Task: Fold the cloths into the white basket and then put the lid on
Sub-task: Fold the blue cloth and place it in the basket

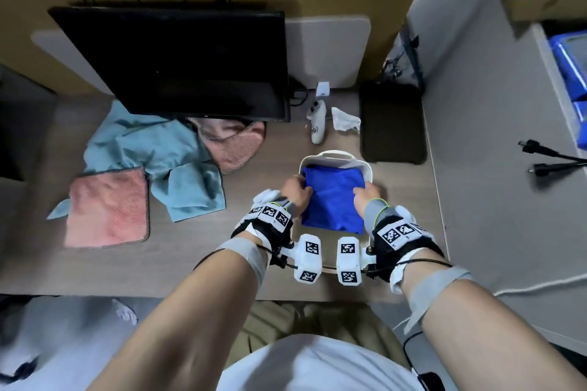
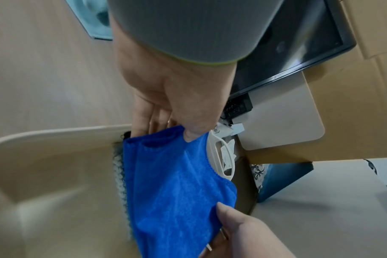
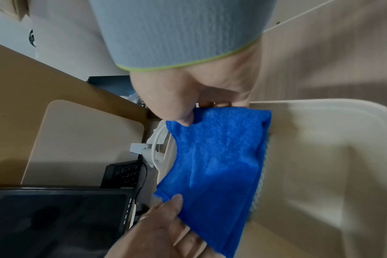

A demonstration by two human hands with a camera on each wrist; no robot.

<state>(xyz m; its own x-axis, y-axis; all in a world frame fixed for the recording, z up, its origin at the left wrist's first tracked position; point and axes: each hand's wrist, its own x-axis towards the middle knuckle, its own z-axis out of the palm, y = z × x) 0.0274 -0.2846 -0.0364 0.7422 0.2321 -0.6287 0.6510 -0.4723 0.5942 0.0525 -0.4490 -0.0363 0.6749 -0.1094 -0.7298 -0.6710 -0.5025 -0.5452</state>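
The white basket [image 1: 336,156] stands on the desk in front of me, and a folded blue cloth [image 1: 333,197] lies across its opening. My left hand [image 1: 295,190] pinches the cloth's left edge, thumb on top and fingers underneath [image 2: 170,127]. On the other side, my right hand [image 1: 365,197] pinches the right edge in the same way [image 3: 201,111]. The wrist views show the blue cloth [image 2: 177,183] [image 3: 221,165] stretched between both hands over the basket's rim [image 2: 55,134] [image 3: 320,108]. A grey-white knobbly fabric [image 2: 119,174] peeks out beneath it. I cannot make out a lid.
To the left on the desk lie a crumpled teal cloth [image 1: 152,162], a folded pink cloth [image 1: 108,206] and another pink cloth [image 1: 235,143]. Behind stand a black monitor [image 1: 178,63], a white controller [image 1: 317,124], a crumpled tissue [image 1: 344,119] and a black pad [image 1: 392,124].
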